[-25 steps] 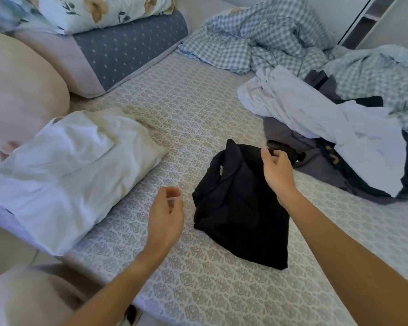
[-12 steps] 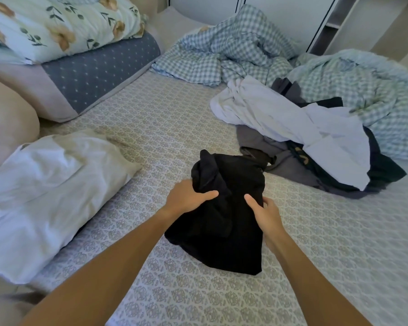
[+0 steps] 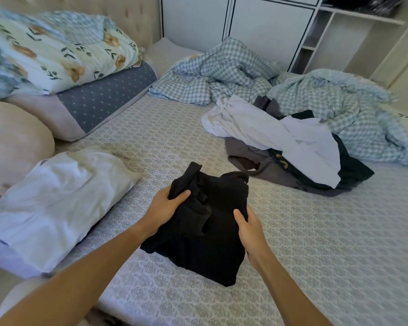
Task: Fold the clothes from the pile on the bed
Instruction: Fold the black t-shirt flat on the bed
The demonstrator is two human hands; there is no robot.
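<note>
A crumpled black garment (image 3: 205,231) lies on the patterned bed sheet (image 3: 316,243) in front of me. My left hand (image 3: 164,208) grips its upper left part, thumb over the cloth. My right hand (image 3: 249,227) grips its right edge, thumb on top and fingers hidden behind the fabric. To the right, farther back, sits the pile of clothes (image 3: 292,147): white pieces on top, grey and black ones beneath.
A white folded item (image 3: 54,203) rests at the left bed edge. Pillows (image 3: 99,100) and a floral duvet (image 3: 57,55) are stacked at the far left. A checked blue blanket (image 3: 233,74) is bunched along the back. White wardrobe shelves (image 3: 316,38) stand behind the bed.
One second ago only my right hand pinched the black garment while the left hovered free. Both hands now grip it. My view has tilted upward, showing more of the room.
</note>
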